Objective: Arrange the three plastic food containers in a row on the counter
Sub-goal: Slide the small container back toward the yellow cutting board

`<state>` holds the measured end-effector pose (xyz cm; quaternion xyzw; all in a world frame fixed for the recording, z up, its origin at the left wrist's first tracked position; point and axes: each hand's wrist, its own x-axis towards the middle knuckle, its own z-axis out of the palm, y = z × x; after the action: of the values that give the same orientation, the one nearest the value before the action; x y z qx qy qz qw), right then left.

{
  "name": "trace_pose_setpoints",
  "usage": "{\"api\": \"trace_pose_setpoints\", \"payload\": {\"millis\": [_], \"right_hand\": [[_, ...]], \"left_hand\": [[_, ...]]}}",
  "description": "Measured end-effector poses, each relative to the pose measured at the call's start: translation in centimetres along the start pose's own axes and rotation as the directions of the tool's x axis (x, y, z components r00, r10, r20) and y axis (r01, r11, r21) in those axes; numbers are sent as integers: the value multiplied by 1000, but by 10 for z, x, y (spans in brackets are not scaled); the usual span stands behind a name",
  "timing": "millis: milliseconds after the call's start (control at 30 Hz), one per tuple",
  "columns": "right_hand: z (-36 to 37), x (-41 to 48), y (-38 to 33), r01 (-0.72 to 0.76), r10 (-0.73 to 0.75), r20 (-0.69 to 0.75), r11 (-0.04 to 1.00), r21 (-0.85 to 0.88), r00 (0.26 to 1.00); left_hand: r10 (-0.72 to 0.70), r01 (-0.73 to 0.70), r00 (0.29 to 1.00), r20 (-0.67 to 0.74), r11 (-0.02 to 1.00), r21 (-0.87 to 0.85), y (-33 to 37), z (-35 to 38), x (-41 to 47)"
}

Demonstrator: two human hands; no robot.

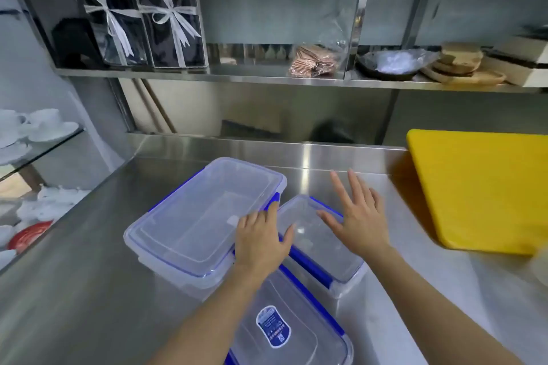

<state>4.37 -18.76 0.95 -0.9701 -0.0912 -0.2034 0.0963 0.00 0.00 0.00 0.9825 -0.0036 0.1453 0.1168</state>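
Three containers clustered | left hand [261, 241] flat on large container [204, 216], right hand [360, 216] open above small container [318, 238] | slide apart gently, edges aligned.

Three clear, blue-latched lidded containers are clustering at lower centre. The largest [204, 216] is sitting upper left, the smallest [320, 240] right, the labelled one [290, 326] nearest.

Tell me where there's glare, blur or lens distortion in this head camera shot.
Head view: a bright vertical streak of glare runs down the steel counter behind the containers; the wide-angle lens bows the shelf and the yellow cutting board; the white cups at the left edge are soft and overexposed; a pale blurred object sits at the right edge; both hands look reasonably sharp.
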Motion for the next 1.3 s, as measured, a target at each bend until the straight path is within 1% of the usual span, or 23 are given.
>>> {"api": "trace_pose_setpoints", "payload": {"millis": [33,100,133,267,367,467,633,733,800,833,900,967,1000,1033,1067,1100,1133,1167,1233,1267,1300], "right_hand": [[3,-2,2,-4,4,38,1000,-5,999],[17,-4,9,-9,11,63,999,-31,998],[26,-8,13,-21,24,101,999,-31,995],[44,-9,23,-80,88,207,996,-47,974],[51,-11,30,-120,124,274,992,-30,954],[54,-13,33,-148,144,313,989,-10,939],[55,-11,35,-142,143,305,989,-27,941],[51,-12,43,-194,183,301,981,9,936],[47,-16,46,-254,228,312,966,44,922],[45,-18,46,-269,242,309,962,45,920],[42,-24,44,-273,256,251,962,33,933],[38,-29,43,-243,231,129,967,82,964],[35,-30,44,-196,186,83,972,131,979],[32,-31,45,-123,113,64,976,182,991],[29,-33,46,-45,29,75,974,223,997],[27,-34,46,18,-48,111,965,262,993],[25,-35,46,50,-107,177,953,298,978],[23,-36,45,56,-148,267,944,326,952],[23,-37,42,65,-213,433,941,332,876],[25,-37,41,91,-240,485,946,310,841],[28,-38,39,124,-258,528,953,275,809]], "left_hand": [[18,-17,1000,-22,999,41,2,0,0],[75,-69,996,-40,988,137,8,3,-1],[65,-66,998,7,987,147,11,4,-1],[-48,38,977,207,998,56,17,20,1],[-104,129,954,282,989,-72,21,24,2],[-122,190,934,336,966,-177,18,26,6],[-150,261,923,355,921,-290,17,31,11],[-128,273,914,385,895,-352,13,38,16],[-73,235,898,434,913,-334,10,41,21],[-43,193,899,437,932,-306,9,42,24],[-13,129,921,390,953,-273,10,42,28],[-49,131,956,290,953,-273,13,40,28],[-63,133,966,252,953,-272,14,37,27],[-54,121,968,246,956,-266,16,34,26],[-24,101,960,277,958,-267,16,32,25],[21,82,939,343,956,-283,15,30,25],[75,65,902,425,950,-305,14,27,26],[123,54,848,516,948,-314,13,25,28],[171,34,697,697,962,-270,10,22,29],[173,13,628,759,973,-232,8,22,28],[172,-14,588,791,979,-203,7,24,27]]}}
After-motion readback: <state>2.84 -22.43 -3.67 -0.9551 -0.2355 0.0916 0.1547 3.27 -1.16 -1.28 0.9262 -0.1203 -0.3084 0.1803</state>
